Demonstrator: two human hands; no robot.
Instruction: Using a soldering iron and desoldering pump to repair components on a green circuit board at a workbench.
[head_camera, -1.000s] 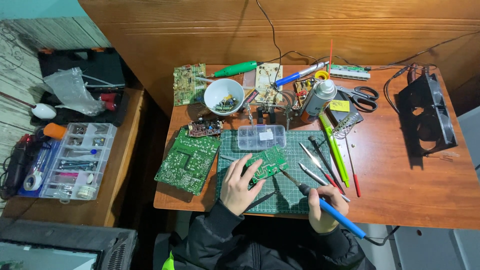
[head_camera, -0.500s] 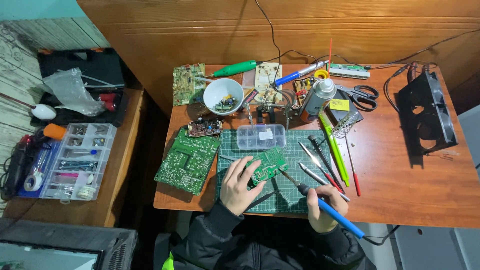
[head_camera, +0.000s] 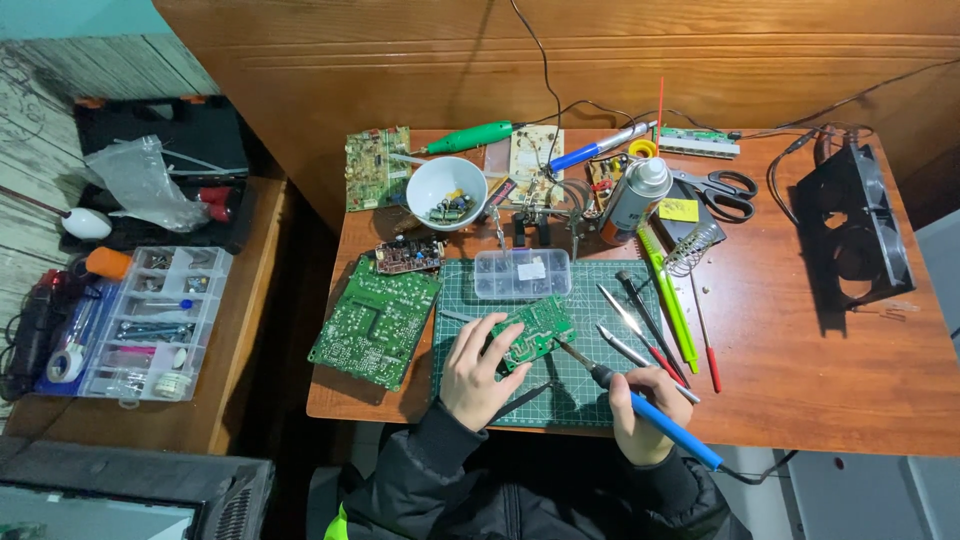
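My left hand (head_camera: 478, 368) presses on the left edge of a small green circuit board (head_camera: 537, 331) that lies on the green cutting mat (head_camera: 590, 280). My right hand (head_camera: 648, 414) grips a soldering iron with a blue handle (head_camera: 672, 427); its metal tip reaches up-left to the board's right edge. A cord runs from the handle off the table's front edge.
A larger green board (head_camera: 377, 321) lies left of the mat. A clear parts box (head_camera: 522, 273), tweezers and screwdrivers (head_camera: 645, 325), white bowl (head_camera: 446, 192), spray can (head_camera: 634, 196), scissors (head_camera: 722, 188) and black fan frame (head_camera: 853, 233) fill the table. An organiser tray (head_camera: 150, 310) sits on the left bench.
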